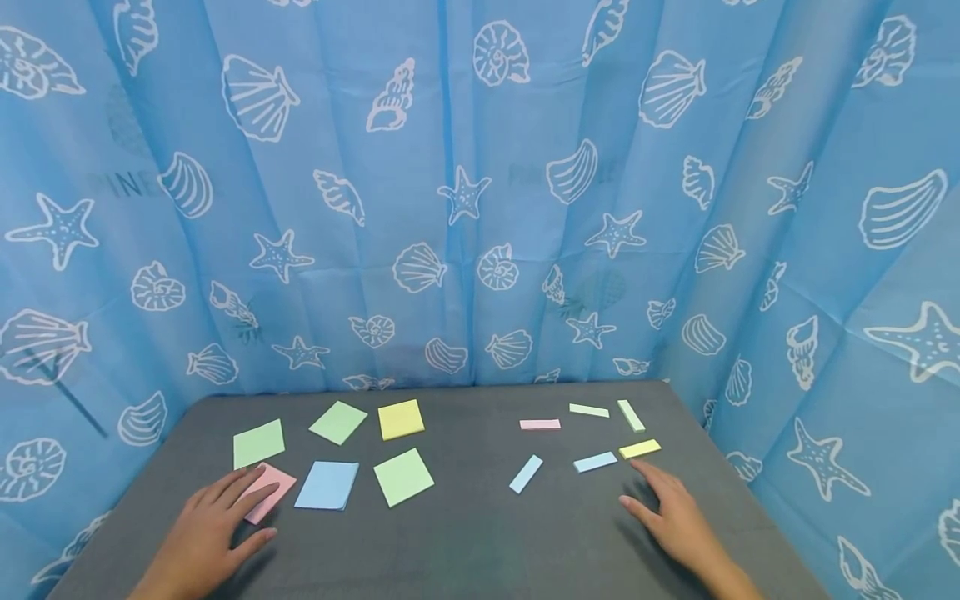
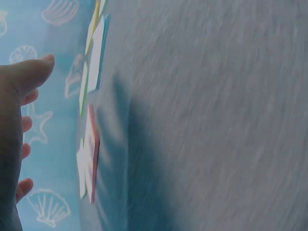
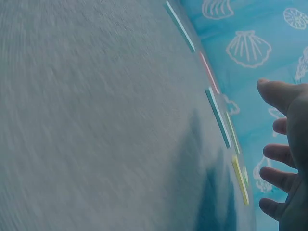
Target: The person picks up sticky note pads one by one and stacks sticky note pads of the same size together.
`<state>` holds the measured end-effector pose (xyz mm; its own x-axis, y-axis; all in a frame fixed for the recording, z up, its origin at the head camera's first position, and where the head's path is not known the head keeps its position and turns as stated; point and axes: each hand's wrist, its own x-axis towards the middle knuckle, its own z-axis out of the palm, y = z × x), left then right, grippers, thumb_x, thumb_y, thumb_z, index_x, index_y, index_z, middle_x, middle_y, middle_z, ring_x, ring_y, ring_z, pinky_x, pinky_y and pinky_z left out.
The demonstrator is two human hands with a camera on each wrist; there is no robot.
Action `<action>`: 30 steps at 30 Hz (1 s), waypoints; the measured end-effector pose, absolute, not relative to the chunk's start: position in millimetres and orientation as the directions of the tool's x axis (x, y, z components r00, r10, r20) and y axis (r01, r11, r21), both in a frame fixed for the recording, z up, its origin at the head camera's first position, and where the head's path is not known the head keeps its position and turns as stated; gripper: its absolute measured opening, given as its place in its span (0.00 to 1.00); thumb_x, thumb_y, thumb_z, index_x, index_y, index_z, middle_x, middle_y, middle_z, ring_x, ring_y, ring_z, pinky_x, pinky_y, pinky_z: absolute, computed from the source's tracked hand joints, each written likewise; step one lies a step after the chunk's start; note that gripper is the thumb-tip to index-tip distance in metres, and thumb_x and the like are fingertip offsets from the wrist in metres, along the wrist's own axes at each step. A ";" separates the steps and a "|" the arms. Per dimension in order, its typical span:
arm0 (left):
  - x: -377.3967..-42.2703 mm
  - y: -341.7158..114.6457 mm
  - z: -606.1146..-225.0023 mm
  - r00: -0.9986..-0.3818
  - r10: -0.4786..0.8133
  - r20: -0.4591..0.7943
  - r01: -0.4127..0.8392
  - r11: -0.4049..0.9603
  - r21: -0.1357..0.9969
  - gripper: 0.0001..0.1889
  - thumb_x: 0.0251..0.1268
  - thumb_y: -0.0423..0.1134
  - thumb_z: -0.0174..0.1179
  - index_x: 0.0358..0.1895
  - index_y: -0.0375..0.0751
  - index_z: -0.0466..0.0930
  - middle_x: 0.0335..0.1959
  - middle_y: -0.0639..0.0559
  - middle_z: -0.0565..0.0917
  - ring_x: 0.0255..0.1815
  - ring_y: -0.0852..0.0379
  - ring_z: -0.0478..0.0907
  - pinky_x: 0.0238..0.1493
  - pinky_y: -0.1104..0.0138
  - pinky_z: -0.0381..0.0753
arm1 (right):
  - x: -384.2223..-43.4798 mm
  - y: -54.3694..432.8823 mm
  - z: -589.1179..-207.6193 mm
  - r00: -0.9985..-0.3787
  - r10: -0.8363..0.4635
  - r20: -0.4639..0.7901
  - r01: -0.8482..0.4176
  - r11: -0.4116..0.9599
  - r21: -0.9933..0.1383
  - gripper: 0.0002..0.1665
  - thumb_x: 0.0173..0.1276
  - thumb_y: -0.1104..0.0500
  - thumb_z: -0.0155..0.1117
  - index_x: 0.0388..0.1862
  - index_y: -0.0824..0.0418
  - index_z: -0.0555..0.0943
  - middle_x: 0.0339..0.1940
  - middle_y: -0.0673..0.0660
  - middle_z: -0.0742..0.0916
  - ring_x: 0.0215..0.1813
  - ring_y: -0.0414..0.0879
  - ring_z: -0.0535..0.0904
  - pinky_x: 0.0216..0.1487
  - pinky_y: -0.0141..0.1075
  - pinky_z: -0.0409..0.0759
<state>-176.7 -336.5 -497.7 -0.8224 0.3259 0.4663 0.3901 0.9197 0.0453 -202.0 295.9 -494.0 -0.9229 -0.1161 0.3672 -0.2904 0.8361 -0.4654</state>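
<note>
- Head view: hands lie on a dark grey table [image 1: 465, 533] before a blue shell-print curtain [image 1: 480, 167]. The left hand [image 1: 206, 533] lies flat with its fingers straight, fingertips touching the near corner of a pink square note pad [image 1: 272, 489]. It grasps nothing. Just right of the pink pad sits a blue square pad [image 1: 327, 485], then a green one [image 1: 403, 477]. Beyond the pink pad lie two more green pads [image 1: 258, 442] [image 1: 338, 422] and a yellow one [image 1: 401, 418]. The pink pad lies turned like a diamond, its far corner towards the curtain.
- Head view, right side: well to the right of the pink pad, the right hand [image 1: 671, 512] rests released, fingers straight, holding nothing. Nearest it is a yellow strip [image 1: 640, 448], long axis running left to right, slightly tilted. Other narrow strips lie scattered beyond: blue [image 1: 526, 473] [image 1: 596, 462], pink [image 1: 540, 424], green [image 1: 588, 410] [image 1: 631, 415]. By my judgement nothing is lifted or gathered yet, so all the handling is left to do.
- Left wrist view: blurred. The left hand's fingers are spread and open; the pink pad shows edge-on just beside them.
- Right wrist view: blurred. The right hand's fingers are open, near the yellow strip seen edge-on.
</note>
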 end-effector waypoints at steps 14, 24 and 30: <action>-177.5 -289.2 -512.6 -0.741 0.369 0.561 0.499 0.862 0.093 0.27 0.47 0.49 0.74 0.55 0.48 0.83 0.59 0.46 0.79 0.57 0.41 0.74 0.55 0.45 0.66 | -201.9 252.7 -508.1 -0.964 -0.100 0.248 -0.227 0.794 -0.563 0.35 0.63 0.50 0.70 0.64 0.65 0.74 0.59 0.67 0.80 0.62 0.65 0.72 0.60 0.60 0.67; -185.0 -238.7 -518.7 -0.770 0.294 0.566 0.523 0.799 0.296 0.22 0.50 0.39 0.74 0.52 0.44 0.84 0.56 0.46 0.81 0.58 0.43 0.75 0.55 0.44 0.71 | -202.6 226.5 -507.3 -0.964 -0.015 0.265 -0.199 0.699 -0.687 0.29 0.62 0.53 0.72 0.59 0.64 0.78 0.54 0.62 0.84 0.59 0.61 0.77 0.59 0.57 0.71; -194.2 -202.9 -514.3 -0.812 0.247 0.528 0.505 0.750 0.426 0.19 0.54 0.37 0.72 0.52 0.44 0.84 0.56 0.49 0.81 0.58 0.47 0.75 0.54 0.47 0.74 | -206.7 208.8 -507.0 -0.954 0.027 0.298 -0.212 0.641 -0.737 0.25 0.62 0.57 0.71 0.56 0.65 0.80 0.51 0.59 0.86 0.57 0.57 0.79 0.59 0.54 0.71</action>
<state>-194.2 -202.9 -514.3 -0.8125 0.2471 0.5281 0.5052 0.7505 0.4261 -206.7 208.8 -507.0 -0.9542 0.0273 0.2978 -0.2119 0.6413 -0.7375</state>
